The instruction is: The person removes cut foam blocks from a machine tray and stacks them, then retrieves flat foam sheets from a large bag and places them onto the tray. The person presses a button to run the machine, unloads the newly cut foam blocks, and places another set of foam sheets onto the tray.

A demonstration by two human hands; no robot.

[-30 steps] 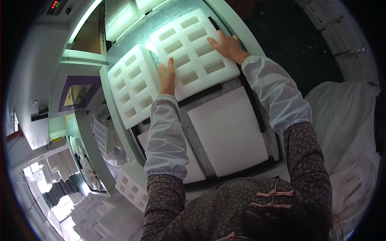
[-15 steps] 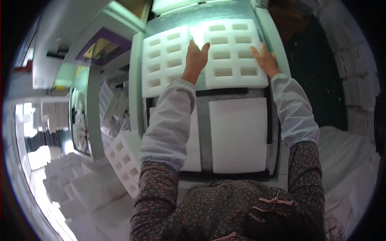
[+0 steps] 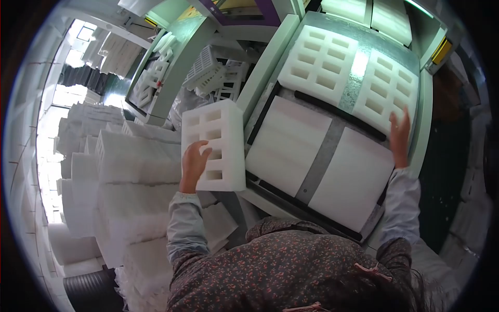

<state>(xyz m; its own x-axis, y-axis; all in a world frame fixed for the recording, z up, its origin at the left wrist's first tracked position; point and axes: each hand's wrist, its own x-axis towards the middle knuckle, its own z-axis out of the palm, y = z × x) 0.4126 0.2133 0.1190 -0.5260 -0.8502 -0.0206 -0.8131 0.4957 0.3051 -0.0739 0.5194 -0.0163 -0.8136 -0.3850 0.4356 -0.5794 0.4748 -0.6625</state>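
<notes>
My left hand [image 3: 195, 162] is on a thick white foam block with rectangular holes [image 3: 223, 125], left of the machine bed; its thumb and fingers are bent over the block's face. My right hand [image 3: 399, 136] is at the lower right corner of a white foam tray with holes [image 3: 385, 86], its fingers apart. A second holed tray [image 3: 318, 61] lies to its left on the metal bed. Nearer my body, two plain white sheets [image 3: 288, 140] [image 3: 352, 177] lie side by side below a black strip [image 3: 340, 115].
Stacks of white foam [image 3: 138, 203] stand at the left. White plastic baskets [image 3: 204, 68] and a second bench with white pieces [image 3: 179, 78] are behind them. A raised pale green rail [image 3: 427, 119] borders the bed at the right.
The view has turned to the left. My left hand has left the area between the trays and is now at the separate foam block. My right hand has stayed by the right tray.
</notes>
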